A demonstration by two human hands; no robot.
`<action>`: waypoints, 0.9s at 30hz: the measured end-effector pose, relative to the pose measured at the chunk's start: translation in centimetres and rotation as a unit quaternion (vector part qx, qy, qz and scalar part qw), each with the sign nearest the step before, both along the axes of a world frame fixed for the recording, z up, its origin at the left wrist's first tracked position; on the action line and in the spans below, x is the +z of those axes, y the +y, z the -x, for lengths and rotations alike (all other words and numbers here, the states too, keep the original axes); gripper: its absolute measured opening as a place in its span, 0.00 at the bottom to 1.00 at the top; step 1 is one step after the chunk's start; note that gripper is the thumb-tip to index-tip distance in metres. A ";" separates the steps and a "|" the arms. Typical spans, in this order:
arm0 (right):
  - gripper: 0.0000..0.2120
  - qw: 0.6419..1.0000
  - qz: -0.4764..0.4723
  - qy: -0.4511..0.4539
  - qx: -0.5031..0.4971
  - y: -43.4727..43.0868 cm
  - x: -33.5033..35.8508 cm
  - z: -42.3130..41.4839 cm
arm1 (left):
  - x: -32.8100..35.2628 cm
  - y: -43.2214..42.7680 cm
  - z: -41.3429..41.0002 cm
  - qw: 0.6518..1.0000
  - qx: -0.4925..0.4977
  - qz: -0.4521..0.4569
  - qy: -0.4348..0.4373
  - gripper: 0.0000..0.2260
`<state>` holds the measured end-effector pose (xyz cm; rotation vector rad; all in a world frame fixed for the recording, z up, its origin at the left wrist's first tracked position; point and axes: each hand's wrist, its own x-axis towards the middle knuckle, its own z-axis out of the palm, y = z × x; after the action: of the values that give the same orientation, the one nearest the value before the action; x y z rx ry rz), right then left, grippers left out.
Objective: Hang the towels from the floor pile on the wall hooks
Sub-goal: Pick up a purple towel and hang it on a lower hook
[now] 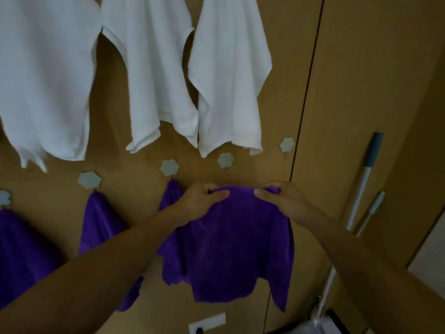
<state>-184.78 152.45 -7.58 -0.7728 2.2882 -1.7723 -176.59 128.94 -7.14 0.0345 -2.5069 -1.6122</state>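
Both the left hand (pixel 202 201) and right hand (pixel 281 201) pinch the purple towel's (pixel 236 249) top edge, fingers curled, just below a wall hook (pixel 225 160).

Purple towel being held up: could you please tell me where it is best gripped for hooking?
Grip the purple towel by its top edge from the front, as the left hand and right hand do: the raised span between them can go over the empty hook above.
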 end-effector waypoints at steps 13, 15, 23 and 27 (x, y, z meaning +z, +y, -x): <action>0.06 0.974 -0.001 0.147 -0.171 -9.9 -1.6 9.4 | -1.8 -1.4 7.4 0.903 0.366 0.199 0.106 0.15; 0.08 0.977 -0.046 0.140 -0.154 -9.7 -2.6 9.5 | -3.7 -1.4 7.6 0.913 0.365 0.179 0.032 0.19; 0.15 0.986 -0.078 0.048 -0.139 -9.7 -4.0 8.2 | -6.5 0.8 8.8 0.921 0.267 -0.217 -0.182 0.11; 0.23 0.953 -0.217 0.126 -0.172 -9.1 -5.0 7.3 | -6.3 1.1 8.4 0.953 0.243 0.054 -0.174 0.10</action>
<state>-192.06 143.33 -12.57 -0.5683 2.9882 -1.2408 -185.04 130.00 -13.48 0.9190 -2.5364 -1.3494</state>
